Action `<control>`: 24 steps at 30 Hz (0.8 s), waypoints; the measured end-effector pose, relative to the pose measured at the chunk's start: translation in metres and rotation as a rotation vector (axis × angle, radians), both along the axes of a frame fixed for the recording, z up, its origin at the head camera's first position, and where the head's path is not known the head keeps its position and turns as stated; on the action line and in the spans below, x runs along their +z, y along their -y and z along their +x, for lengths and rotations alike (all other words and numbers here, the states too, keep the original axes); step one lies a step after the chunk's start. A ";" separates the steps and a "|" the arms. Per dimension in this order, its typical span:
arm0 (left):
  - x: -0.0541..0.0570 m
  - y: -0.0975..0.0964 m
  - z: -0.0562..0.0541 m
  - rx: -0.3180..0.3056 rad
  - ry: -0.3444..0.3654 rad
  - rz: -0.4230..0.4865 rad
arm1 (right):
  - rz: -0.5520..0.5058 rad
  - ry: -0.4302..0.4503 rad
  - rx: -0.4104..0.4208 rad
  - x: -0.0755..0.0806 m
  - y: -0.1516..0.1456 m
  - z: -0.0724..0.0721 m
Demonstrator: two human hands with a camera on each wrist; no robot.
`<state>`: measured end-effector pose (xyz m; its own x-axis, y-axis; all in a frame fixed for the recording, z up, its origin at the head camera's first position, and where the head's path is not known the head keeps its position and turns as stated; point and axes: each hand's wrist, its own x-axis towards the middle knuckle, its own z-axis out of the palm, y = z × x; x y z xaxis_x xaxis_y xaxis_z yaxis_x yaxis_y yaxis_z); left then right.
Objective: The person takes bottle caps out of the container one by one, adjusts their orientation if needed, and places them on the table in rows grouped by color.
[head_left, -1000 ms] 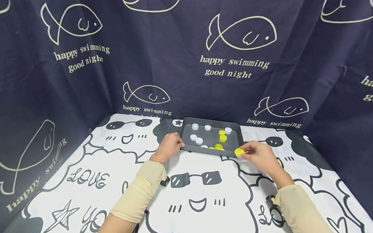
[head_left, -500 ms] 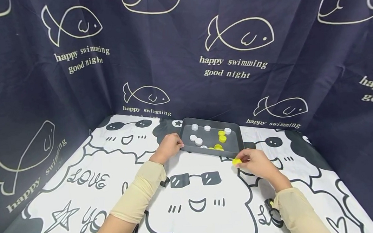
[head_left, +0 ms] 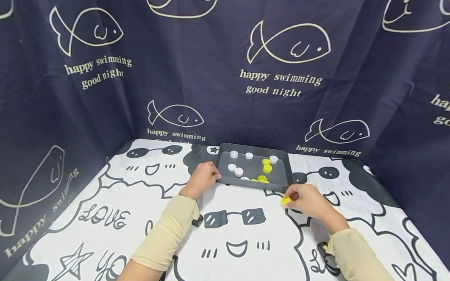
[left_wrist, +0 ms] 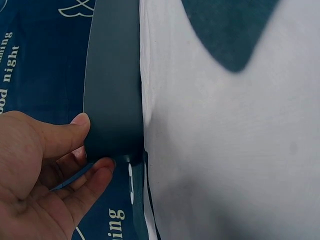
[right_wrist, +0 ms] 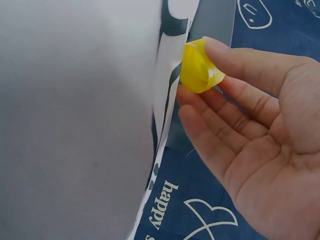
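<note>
A dark grey shallow tray lies at the table's far side, holding several white caps and several yellow caps. My left hand grips the tray's near left corner; in the left wrist view the thumb and fingers pinch the tray wall. Just in front of the near right corner, my right hand holds one yellow bottle cap between thumb and fingertips. The right wrist view shows this cap tilted, its hollow side partly visible. The near tray wall partly hides the closest caps.
A white cloth with black cartoon drawings covers the table. Dark blue fabric with fish prints hangs close behind the tray and along both sides. A dark strapped item shows by the right sleeve.
My right hand has moved the yellow bottle cap from beside the tray's near right corner toward me, down to the cloth in front. The left hand stays on the tray.
</note>
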<state>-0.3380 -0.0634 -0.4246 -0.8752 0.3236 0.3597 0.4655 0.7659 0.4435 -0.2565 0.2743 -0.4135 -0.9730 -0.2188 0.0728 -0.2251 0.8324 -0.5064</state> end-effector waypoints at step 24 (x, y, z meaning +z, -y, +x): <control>0.002 0.001 0.000 0.018 0.037 -0.001 | 0.021 -0.003 0.061 -0.002 -0.009 -0.001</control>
<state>-0.3382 -0.0647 -0.4229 -0.8935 0.3077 0.3270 0.4349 0.7744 0.4595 -0.2579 0.2831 -0.4152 -0.9577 -0.2788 0.0706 -0.2769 0.8275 -0.4885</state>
